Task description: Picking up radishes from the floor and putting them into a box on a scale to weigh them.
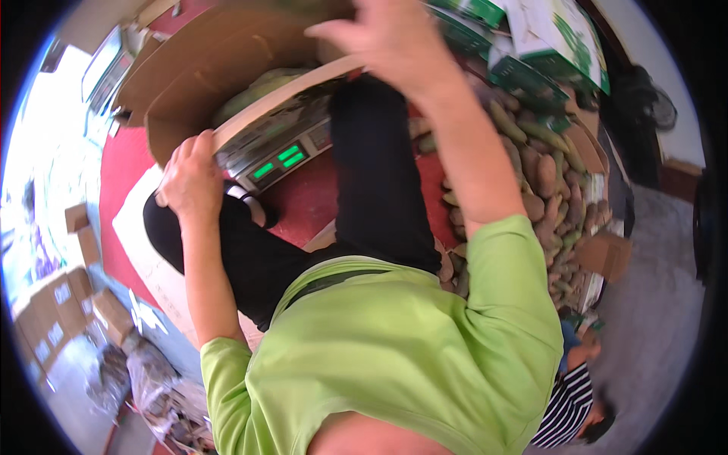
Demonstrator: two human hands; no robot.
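Left hand [191, 171]: clamped on the near left corner of the cardboard box [178, 106]; fingers are curled over the rim.
Right hand [394, 42]: raised near the right end of the box's near rim, motion-blurred; thumb is stretched out leftward, fingers are cropped by the upper edge. Whether anything is gripped cannot be told.
Box: located ahead of the body, flaps up, standing over the scale [273, 168]; greenish contents [262, 89] are partly seen inside.
Scale: green digits are lit on the near face, between the spread knees.
Surface: red covering [307, 199] is seen below the scale and out to the left; a pale sheet [171, 277] is laid on it by the left knee.
Right side: long brown and green tubers [546, 174] are heaped beside the right leg; green-and-white cartons [557, 42] are stacked beyond.
Left side: brown cartons [57, 311] and crumpled plastic bags [152, 368] are set on the floor.
Room: grey floor [660, 258] is exposed at far right; a person in a striped top [567, 409] is seen at lower right, well apart from the box.
Arms: left forearm is run nearly straight up to the corner, elbow by the hip; right arm is reached farther forward, angled inward over the right knee.
Torso: covered by a lime-green shirt [379, 341]; legs are covered by black trousers [375, 174].
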